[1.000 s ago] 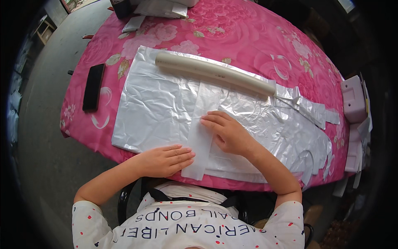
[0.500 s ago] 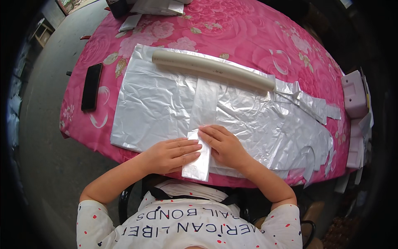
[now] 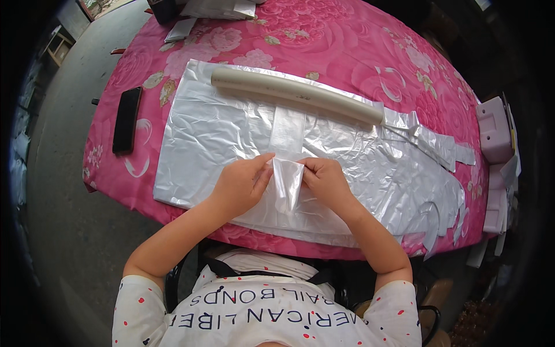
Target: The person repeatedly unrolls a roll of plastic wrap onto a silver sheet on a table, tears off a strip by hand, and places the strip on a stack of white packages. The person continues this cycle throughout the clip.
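Observation:
A stack of thin silvery-white plastic bags lies wrinkled before me. A narrow plastic bag folded into a strip rests across its middle, its near part folded up. My left hand pinches the strip's left edge between thumb and fingers. On the opposite edge, my right hand pinches the strip with curled fingers. Beyond both hands, a beige plastic pipe lies across the far side of the stack, over the strip's far end.
A black phone lies at the left on the pink flowered tablecloth. White folded plastic pieces and a dark container stand at the far left. Cut bag handles spread rightward. Pale pink plastic bins sit beyond the right edge.
Both hands have moved away from me, from pressing flat on the strip to pinching its two edges. The strip's near end, formerly by the table edge, is now folded up onto the stack.

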`<act>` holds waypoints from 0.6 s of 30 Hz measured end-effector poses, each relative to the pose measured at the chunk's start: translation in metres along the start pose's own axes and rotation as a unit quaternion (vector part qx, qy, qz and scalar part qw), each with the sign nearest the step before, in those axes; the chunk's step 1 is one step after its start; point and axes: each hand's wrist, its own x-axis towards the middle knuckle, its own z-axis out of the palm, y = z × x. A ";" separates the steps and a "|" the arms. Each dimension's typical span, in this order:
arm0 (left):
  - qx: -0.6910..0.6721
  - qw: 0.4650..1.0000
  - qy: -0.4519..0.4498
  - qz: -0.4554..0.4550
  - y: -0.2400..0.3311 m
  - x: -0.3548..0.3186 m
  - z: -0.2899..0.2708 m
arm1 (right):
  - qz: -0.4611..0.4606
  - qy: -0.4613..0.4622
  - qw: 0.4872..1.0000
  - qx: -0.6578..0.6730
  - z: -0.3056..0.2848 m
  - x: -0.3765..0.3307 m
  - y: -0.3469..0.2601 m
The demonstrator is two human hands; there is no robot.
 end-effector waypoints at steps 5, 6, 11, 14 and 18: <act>0.055 0.986 0.112 0.114 -0.004 0.001 0.012 | 0.153 -0.094 0.984 -0.009 -0.016 0.026 -0.022; 0.097 0.978 0.097 0.154 -0.001 0.000 0.016 | 0.167 -0.109 0.980 -0.004 -0.019 0.030 -0.024; 0.235 0.962 0.008 0.136 0.001 -0.005 0.043 | 0.186 -0.132 0.973 0.024 -0.021 0.036 -0.019; 0.259 0.959 -0.021 0.110 -0.001 -0.003 0.046 | 0.181 -0.118 0.976 0.023 -0.020 0.033 -0.019; 0.266 0.957 -0.012 0.116 -0.001 0.000 0.043 | 0.038 0.011 0.990 -0.134 -0.008 0.011 -0.020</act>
